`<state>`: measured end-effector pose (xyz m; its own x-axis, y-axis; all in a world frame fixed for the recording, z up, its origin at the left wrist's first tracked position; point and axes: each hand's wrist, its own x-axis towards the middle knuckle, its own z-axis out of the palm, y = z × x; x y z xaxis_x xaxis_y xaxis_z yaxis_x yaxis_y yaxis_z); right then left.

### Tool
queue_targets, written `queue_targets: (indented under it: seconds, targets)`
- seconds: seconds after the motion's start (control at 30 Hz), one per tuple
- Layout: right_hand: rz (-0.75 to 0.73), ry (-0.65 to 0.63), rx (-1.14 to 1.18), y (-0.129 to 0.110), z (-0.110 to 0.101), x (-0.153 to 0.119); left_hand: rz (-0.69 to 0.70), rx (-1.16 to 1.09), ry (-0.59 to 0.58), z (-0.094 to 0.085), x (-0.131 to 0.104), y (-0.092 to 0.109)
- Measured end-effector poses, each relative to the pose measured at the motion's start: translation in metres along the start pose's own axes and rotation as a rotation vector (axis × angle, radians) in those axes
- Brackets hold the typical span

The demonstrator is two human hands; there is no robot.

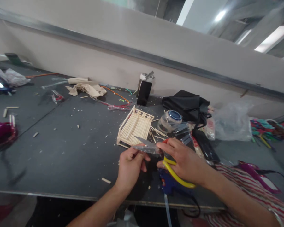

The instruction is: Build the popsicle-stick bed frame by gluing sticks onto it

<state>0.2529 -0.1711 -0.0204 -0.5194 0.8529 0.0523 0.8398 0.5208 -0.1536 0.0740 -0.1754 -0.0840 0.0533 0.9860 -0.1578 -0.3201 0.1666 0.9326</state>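
My right hand point(184, 159) grips scissors point(151, 149) with yellow and red handles. Their blades are parted and point left, just over the fingertips of my left hand point(130, 165). The left fingers are pinched together; whatever is between them is too small to make out. Directly behind the blades lies a small model bed point(136, 126) built of pale wooden sticks, with a criss-cross rail at its far end. Under my right hand is a blue glue gun point(168, 183) with a clear glue stick point(167, 208) poking out over the table's front edge.
Loose sticks point(156, 132) lie beside a glass jar point(169, 121). A phone point(144, 93) stands upright near the wall, left of a black bag point(186, 104). Rightward are a dark phone point(205, 146), a striped cloth point(241, 181) and a purple glue gun point(260, 176). Scraps dot the dark table point(68, 157).
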Motion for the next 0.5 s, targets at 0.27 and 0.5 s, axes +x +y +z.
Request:
queue_targets:
  seconds: [0.27,0.5]
  targets:
    - [-0.016,-0.018,-0.015,0.0005,0.0013,0.0009,0.022,0.025,0.016,-0.0002,0.0006,0.0007]
    - [-0.035,-0.022,-0.119,-0.0004,0.0007,0.0023,0.036,0.038,0.01,-0.0003,0.0014,-0.0005]
